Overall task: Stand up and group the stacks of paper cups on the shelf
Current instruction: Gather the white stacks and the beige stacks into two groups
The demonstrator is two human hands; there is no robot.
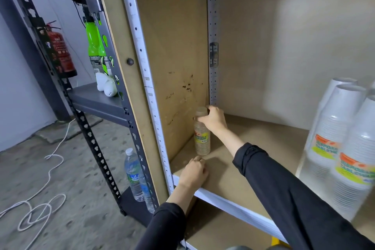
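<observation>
1. Black sleeves [288, 195] fill the near foreground, both arms reaching over the white front edge [229, 202] of the shelf board [253, 148].
2. Left hand [193, 172] lies knuckles-up on the board just inside that front edge, near the left corner; its fingers are curled together and grip nothing.
3. Right hand [213, 118] stretches deep into the back-left corner, fingers clamped around the top of a wrapped stack of brown paper cups [202, 136].
4. That brown stack stands upright on the board, just beside the stained left side panel [172, 46] and near the perforated rear post [213, 26].
5. White cup stacks [341, 138], wrapped and labelled, lean together at the right end of the same board, well apart from the brown stack.
6. Between the two groups the board lies bare, with open height up to the shelf above.
7. Outside the left upright, a water bottle [133, 174] stands on a dark rack's low shelf, and a white cable [40, 199] loops across the floor.
</observation>
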